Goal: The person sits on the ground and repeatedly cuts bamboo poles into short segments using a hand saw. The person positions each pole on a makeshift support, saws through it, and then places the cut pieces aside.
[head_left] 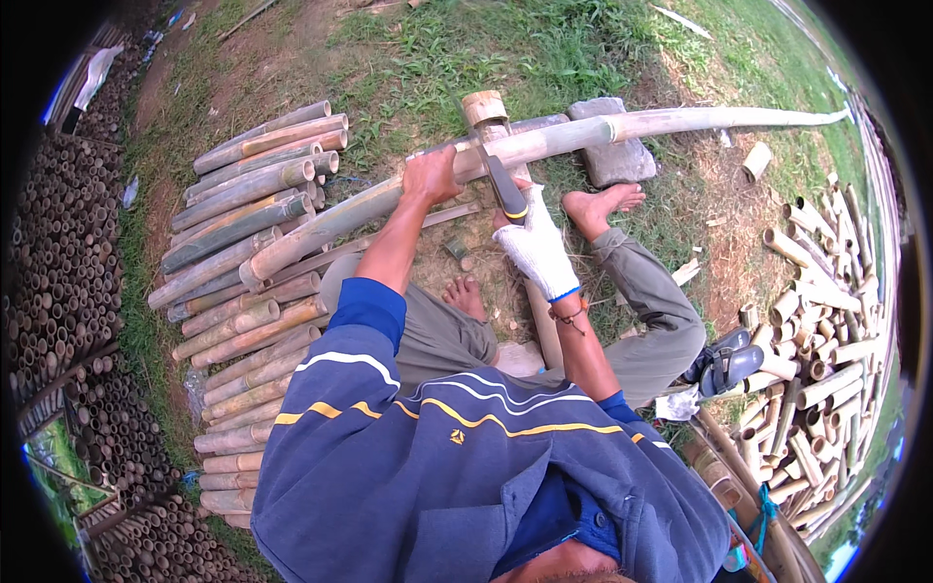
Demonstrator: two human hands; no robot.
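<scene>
A long bamboo pole (335,222) slants across in front of me, from its cut end at the left up to a thin tip at the far right. My left hand (431,177), bare, is wrapped round the pole near its middle. Just right of it, a handsaw (503,185) with a dark, yellow-edged handle lies across the pole, its thin blade pointing away from me. My right hand (537,243), in a white knitted glove, is closed on that handle. Whether the blade has cut into the bamboo cannot be made out.
Cut bamboo lengths (248,257) lie stacked at the left. A grey stone block (620,160) and an upright bamboo post (483,107) stand by the pole. Short offcuts (812,369) are heaped at the right, beside dark sandals (731,367). My bare feet rest below the pole.
</scene>
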